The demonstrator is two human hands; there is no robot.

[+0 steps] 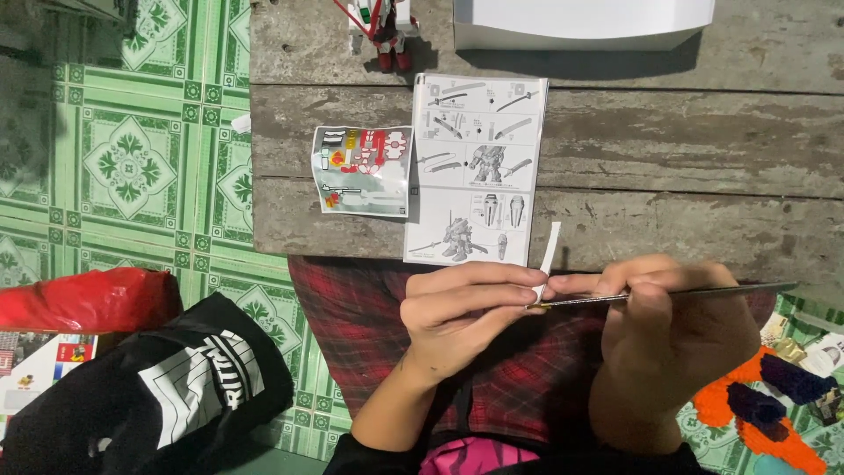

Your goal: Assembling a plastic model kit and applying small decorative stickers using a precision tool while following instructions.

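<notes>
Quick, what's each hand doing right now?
Left hand: closed, pinching a white strip.
Right hand: closed, holding tweezers, tip at the strip.

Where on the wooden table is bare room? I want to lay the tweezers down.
Bare planks run right of the instruction sheet, below the white box. Crowded: sticker sheet touching the instructions, model robot at the far edge, both hands working at the near edge.

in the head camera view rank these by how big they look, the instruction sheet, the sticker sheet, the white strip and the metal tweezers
Largest to smallest, as they look:
1. instruction sheet
2. sticker sheet
3. metal tweezers, long but very thin
4. white strip
The tweezers and strip sit nearer the camera, held in the right hand and left hand, so they may look bigger than they are.
</notes>
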